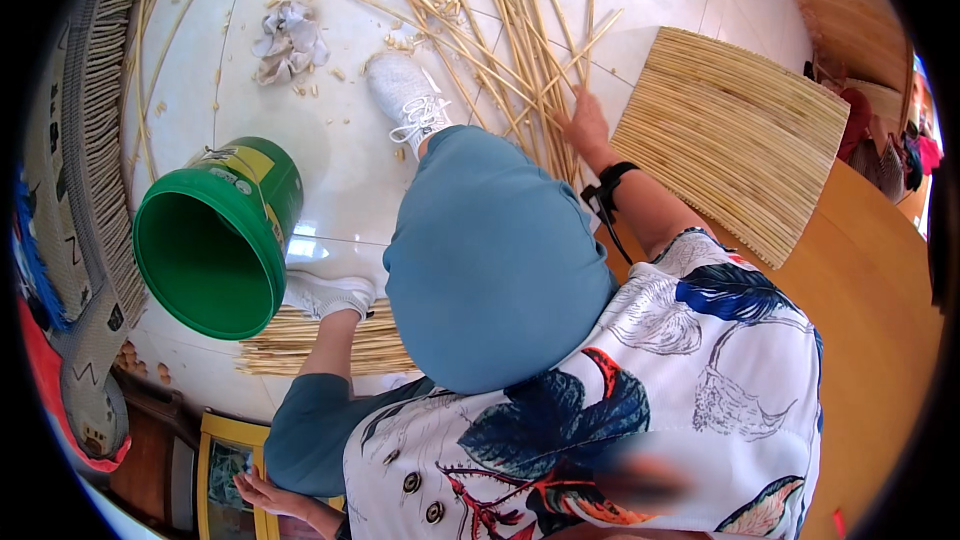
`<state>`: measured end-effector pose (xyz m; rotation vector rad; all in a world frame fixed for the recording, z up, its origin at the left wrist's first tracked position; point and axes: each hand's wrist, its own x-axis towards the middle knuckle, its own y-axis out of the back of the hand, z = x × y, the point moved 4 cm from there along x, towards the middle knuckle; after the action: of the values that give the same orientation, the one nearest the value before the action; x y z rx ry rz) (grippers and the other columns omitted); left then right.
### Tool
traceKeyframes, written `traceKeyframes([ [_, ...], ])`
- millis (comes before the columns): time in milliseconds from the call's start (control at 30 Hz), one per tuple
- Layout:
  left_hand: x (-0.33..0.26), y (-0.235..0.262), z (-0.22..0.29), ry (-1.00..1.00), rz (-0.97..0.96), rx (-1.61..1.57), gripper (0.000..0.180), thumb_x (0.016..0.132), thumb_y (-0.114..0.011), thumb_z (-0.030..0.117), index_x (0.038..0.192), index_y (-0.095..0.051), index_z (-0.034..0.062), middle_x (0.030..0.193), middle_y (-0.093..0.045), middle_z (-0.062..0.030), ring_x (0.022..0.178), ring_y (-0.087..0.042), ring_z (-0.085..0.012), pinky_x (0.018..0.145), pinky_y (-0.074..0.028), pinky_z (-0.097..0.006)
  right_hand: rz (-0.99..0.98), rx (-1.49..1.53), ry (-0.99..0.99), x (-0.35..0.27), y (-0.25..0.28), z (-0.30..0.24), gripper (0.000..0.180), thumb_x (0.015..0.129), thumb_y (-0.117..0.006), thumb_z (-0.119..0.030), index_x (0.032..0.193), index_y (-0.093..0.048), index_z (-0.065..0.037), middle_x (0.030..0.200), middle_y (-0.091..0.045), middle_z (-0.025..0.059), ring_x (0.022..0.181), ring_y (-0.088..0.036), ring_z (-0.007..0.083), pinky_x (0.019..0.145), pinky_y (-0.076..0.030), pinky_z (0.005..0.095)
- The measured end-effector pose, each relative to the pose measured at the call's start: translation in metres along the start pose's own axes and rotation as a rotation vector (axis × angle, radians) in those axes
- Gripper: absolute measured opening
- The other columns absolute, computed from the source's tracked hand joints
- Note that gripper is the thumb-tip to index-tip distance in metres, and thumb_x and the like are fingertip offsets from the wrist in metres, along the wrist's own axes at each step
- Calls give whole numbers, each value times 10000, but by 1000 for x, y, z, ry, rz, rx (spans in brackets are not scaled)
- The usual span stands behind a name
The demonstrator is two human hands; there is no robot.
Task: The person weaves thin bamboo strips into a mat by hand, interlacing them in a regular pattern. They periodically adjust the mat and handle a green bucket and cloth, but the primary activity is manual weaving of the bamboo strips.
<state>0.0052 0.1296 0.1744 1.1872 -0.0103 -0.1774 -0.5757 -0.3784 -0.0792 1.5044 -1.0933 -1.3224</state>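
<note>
My right hand point(585, 127), with a black band on its wrist, reaches down to a loose pile of long, thin tan stalks point(522, 50) on the floor. Its fingers are curled around stalks at the right side of the pile; how many they hold is hidden. My left hand point(262, 494) is low at the left beside my bent knee, its fingers stretched out and holding nothing. To the right of the pile is a flat mat point(735, 135) of stalks laid side by side. Under my left shoe side lies a bundle of similar stalks point(325, 343).
A green plastic bucket point(265, 175), its mouth toward me, stands at the left. Crumpled pale paper or cloth point(290, 42) and short stalk offcuts are scattered on the tiles. A fringed rug point(105, 140) edges the left, and an orange-brown wooden surface point(870, 270) the right.
</note>
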Motion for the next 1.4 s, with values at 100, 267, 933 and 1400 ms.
traceKeyframes([
  [100, 5, 6, -5, -11, -16, -13, 423, 911, -443, 274, 1221, -409, -12, 1094, -531, -204, 978, -548, -268, 833, -446, -332, 69, 24, -239, 43, -5, 48, 840, 695, -659, -443, 1265, -294, 56, 1191, -434, 249, 1113, -410, 369, 922, -364, 410],
  [267, 2, 4, 2, 21, -13, -14, 413, 911, -445, 267, 1214, -418, -13, 1073, -541, -204, 949, -551, -255, 849, -423, -323, -87, 230, -299, 70, -35, 62, 1037, 608, -700, -533, 1270, -235, 116, 1217, -382, 305, 1148, -370, 399, 958, -330, 406],
  [933, -3, 4, 6, 37, 26, -54, 406, 909, -447, 272, 1205, -426, -5, 1020, -552, -187, 930, -543, -257, 834, -423, -333, -203, 214, -156, 6, -70, -139, 1020, 662, -655, -391, 1365, -26, -5, 1408, -83, 238, 1317, -61, 363, 1025, -97, 539],
  [1400, -6, 5, 6, -4, 29, -37, 408, 911, -442, 291, 1203, -442, 6, 1039, -543, -180, 906, -554, -241, 807, -438, -329, 6, 92, -121, 35, -85, -90, 949, 620, -669, -179, 1341, -85, 24, 1267, -311, 214, 1169, -308, 364, 926, -306, 468],
])
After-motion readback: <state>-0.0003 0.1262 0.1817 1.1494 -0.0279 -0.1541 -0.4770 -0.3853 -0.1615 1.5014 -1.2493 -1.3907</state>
